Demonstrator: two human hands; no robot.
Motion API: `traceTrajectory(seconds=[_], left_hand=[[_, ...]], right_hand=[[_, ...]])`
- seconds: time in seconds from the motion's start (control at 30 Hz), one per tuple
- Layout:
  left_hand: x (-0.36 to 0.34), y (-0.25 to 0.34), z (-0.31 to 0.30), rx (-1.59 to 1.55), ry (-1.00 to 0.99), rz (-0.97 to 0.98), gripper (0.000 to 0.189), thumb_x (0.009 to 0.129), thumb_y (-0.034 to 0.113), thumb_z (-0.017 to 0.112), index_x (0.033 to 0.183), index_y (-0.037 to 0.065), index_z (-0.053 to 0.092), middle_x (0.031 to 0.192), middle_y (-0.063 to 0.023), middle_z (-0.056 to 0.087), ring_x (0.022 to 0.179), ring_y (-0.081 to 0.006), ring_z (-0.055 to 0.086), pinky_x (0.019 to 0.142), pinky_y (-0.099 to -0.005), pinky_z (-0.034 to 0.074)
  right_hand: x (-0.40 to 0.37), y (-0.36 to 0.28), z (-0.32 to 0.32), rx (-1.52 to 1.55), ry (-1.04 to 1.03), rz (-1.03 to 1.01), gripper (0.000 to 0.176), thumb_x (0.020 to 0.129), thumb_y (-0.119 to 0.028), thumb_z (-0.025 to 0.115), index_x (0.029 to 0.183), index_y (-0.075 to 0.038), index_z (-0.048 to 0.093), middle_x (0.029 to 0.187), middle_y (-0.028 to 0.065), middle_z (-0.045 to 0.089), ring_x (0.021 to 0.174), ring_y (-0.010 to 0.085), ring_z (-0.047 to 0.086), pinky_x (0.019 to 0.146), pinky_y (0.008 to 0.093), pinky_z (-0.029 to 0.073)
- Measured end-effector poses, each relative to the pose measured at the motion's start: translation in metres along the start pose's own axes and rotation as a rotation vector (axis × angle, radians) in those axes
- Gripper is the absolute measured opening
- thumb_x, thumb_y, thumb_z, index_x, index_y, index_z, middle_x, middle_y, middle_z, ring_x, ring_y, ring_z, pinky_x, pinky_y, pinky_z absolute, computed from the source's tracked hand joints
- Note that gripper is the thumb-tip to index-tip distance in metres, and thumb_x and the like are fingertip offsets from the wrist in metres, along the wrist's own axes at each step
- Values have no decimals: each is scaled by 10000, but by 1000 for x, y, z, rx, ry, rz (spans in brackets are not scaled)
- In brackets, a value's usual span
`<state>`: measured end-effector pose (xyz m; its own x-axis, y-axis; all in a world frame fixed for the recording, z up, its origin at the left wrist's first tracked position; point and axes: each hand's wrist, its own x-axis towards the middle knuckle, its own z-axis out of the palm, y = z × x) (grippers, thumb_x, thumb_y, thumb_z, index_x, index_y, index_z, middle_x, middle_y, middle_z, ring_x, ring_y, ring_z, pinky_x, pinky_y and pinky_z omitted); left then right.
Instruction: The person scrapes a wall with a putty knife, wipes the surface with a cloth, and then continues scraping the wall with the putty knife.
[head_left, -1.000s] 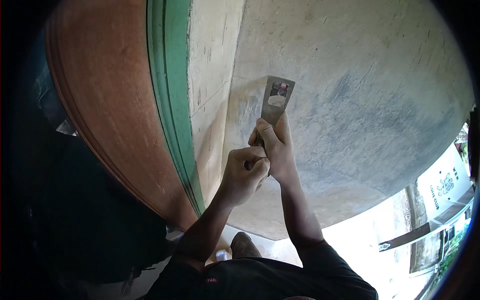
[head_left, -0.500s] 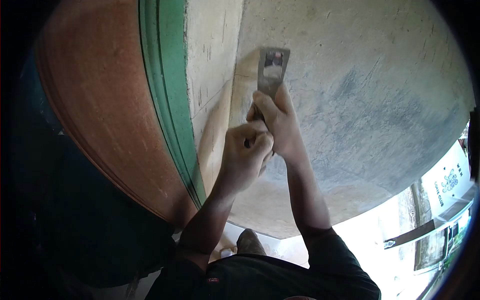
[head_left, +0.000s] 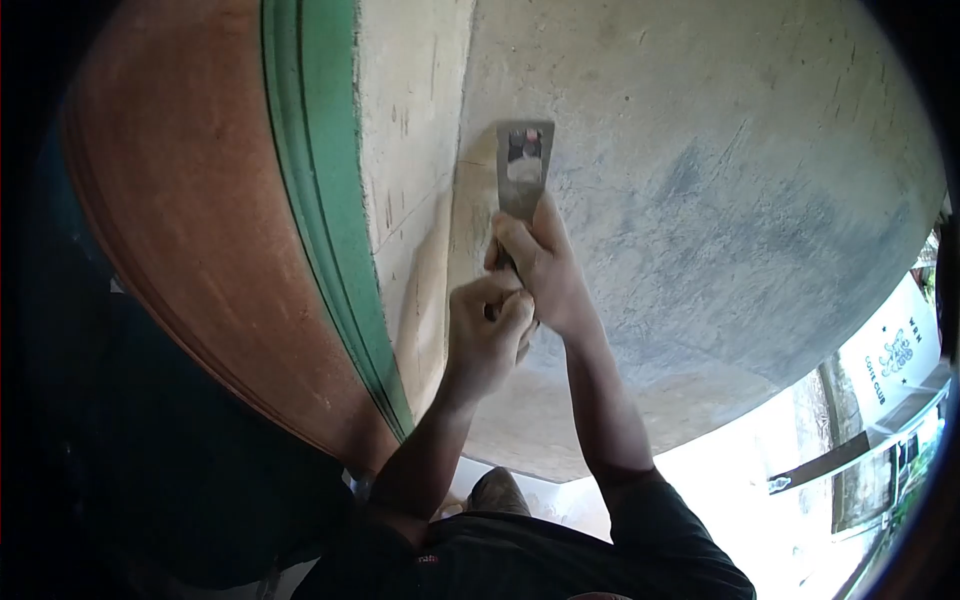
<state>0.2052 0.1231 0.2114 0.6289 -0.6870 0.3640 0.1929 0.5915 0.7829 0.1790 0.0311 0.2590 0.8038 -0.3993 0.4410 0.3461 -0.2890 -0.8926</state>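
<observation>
A flat metal scraper (head_left: 522, 195) stands with its wide blade upward against the grey plastered wall (head_left: 660, 230), near the inner corner. My right hand (head_left: 542, 265) is closed round its lower part, thumb along the front. Just below and to the left, my left hand (head_left: 487, 325) is curled into a fist that touches the right hand, around the tool's lower end. How much of the handle the left hand grips is hidden by its fingers.
Left of the corner are a pale wall strip (head_left: 410, 120), a green frame (head_left: 325, 180) and a reddish-brown panel (head_left: 190, 190). A white sign with lettering (head_left: 890, 350) hangs at the lower right. A shoe (head_left: 498, 492) shows below.
Both hands and the scraper have moved slightly down and to the left in the view. The grip looks the same.
</observation>
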Motion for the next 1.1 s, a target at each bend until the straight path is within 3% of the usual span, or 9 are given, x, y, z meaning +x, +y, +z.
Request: traceTrajectory(seconds=[0.07,0.3,0.37,0.57,0.63,0.8,0.9,1.0,1.1], left_hand=[[15,11,7,52,-18,77,266,847,-5,446,594,73,411,490,49,378,378,-10,315,332,-191,223],[-29,-36,-25,266,-83,-7,208,813,34,425,606,47,415,515,11,398,383,-36,318,326,-211,243],[-49,-59,-35,245,-56,-113,212,762,2,534,568,22,453,516,43,361,510,-33,313,467,-237,256],[-53,-75,-39,293,-179,-46,180,772,52,541,610,-6,490,535,23,387,483,-59,335,453,-255,270],[-55,-63,-34,310,-217,-51,175,782,56,529,623,-6,493,537,17,403,463,-63,357,434,-248,284],[-58,-47,-24,-114,-272,-69,154,817,37,465,676,-14,504,649,-112,508,371,-123,469,323,-222,333],[-50,-55,-28,-89,-287,-28,179,813,52,474,660,-35,506,688,-143,509,362,-114,454,321,-218,319],[-41,-59,-25,-54,-356,38,214,812,91,497,647,-44,512,659,-138,502,334,-94,405,325,-217,318],[-33,-54,-21,-13,-304,117,271,799,144,487,608,-46,465,573,-135,422,320,-90,310,268,-198,252]], right_hand=[[13,5,-4,-111,4,-184,199,933,-158,456,1003,12,379,698,81,538,631,131,549,575,283,454],[-41,39,0,98,75,56,196,939,-148,469,1046,-12,377,665,64,547,587,99,522,536,262,432],[-63,65,-2,129,97,88,198,939,-142,472,1057,-16,376,659,61,549,581,92,519,531,254,427],[-77,65,-12,147,109,150,220,933,-177,512,1028,-13,400,637,53,539,568,86,512,512,252,414],[-80,54,-18,-253,258,25,229,903,-206,577,906,-23,439,584,47,502,528,77,467,483,256,384],[-85,24,-38,-416,519,-57,275,833,-168,670,783,-38,433,548,22,438,466,49,339,410,226,293],[-69,1,-38,-513,362,-558,211,823,-89,655,813,-50,448,594,10,443,445,48,379,380,243,309],[-27,0,-31,-661,26,-895,222,786,-22,676,825,-42,459,689,71,475,599,156,498,551,280,418],[-5,5,-32,-867,-148,-980,146,876,-152,578,824,-59,479,678,43,518,767,208,563,663,348,481]])
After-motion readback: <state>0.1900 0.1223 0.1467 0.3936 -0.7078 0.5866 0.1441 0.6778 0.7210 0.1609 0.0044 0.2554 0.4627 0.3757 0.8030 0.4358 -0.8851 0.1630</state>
